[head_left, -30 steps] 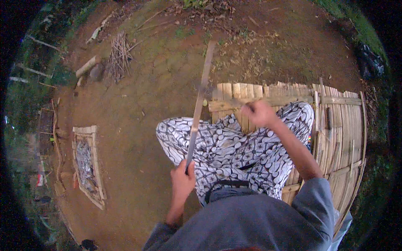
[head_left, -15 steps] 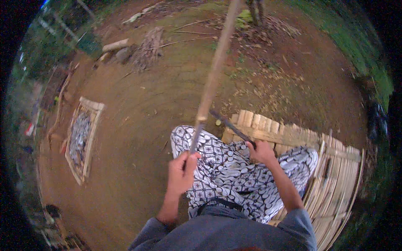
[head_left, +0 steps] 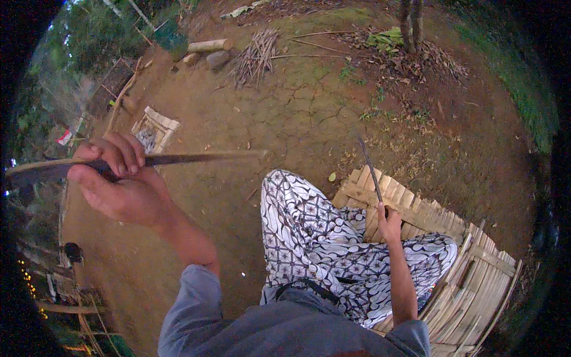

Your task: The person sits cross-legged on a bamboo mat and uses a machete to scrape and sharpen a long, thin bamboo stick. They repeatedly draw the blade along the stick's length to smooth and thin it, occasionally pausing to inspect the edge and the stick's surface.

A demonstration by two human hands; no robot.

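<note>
My left hand [head_left: 122,187] is raised at the left, its fingers wrapped round a long wooden stick [head_left: 205,157]. The stick lies nearly level, dark near the hand and paler at its right end; its left part runs to the rim of the view. My right hand [head_left: 390,225] is closed on the handle of a long knife [head_left: 370,166]. The dark, narrow blade points away from me, over the far edge of a bamboo bench [head_left: 476,285]. Patterned black-and-white cloth [head_left: 321,238] covers my bent legs, beside that hand.
Bare, cracked earth [head_left: 220,226] spreads ahead and left. A bamboo-framed bed [head_left: 165,121] lies partly behind my left arm. Farther off are a cut log [head_left: 210,45], a stone [head_left: 217,59], a pile of thin sticks [head_left: 257,56] and slim tree trunks [head_left: 410,27] among dry leaves.
My left hand has swung up and left, bringing the stick from nearly upright to nearly level. My right hand has shifted slightly right, and the knife points more straight ahead. The view has turned.
</note>
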